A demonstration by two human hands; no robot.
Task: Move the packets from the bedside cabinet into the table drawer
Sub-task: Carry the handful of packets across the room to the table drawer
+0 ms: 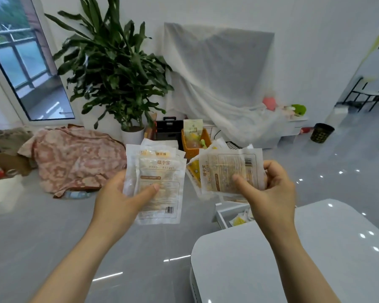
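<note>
White gloss surface (293, 259) occupies the lower right of the view. Its drawer (221, 218) stands open beyond the far left corner, with loose packets (239, 220) already lying inside.

The other packets are in the air, none on the surface. The left stack (160, 171) is held over the floor, well left of the drawer. The right stack (232, 169) is held near the drawer, seemingly above it; the depth cannot be told.

Left hand (118, 200): closed on the left stack, thumb pressed across the front packet's lower half, fingers hidden behind. Right hand (274, 193): closed on the right stack, thumb on the front face, fingers curled round the right edge.

Orientation: the left stack is upright, long axis vertical, print reading level, barcode at the bottom right corner, packets fanned at the top. The right stack is turned a quarter, long axis running left to right, print reading sideways, barcode at the upper right. A yellow-printed packet shows at its left end.

Handling, assessed: thin film pouches, light and pliable, likely with a loose filling that gives under the thumb. The film looks smooth, so stacked packets may slide over one another. A pinch across the middle of the whole stack, thumb in front and fingers behind, is judged sound. An edge or corner hold risks inner packets slipping free. Not fragile; a short drop into the drawer should do no harm.
</note>
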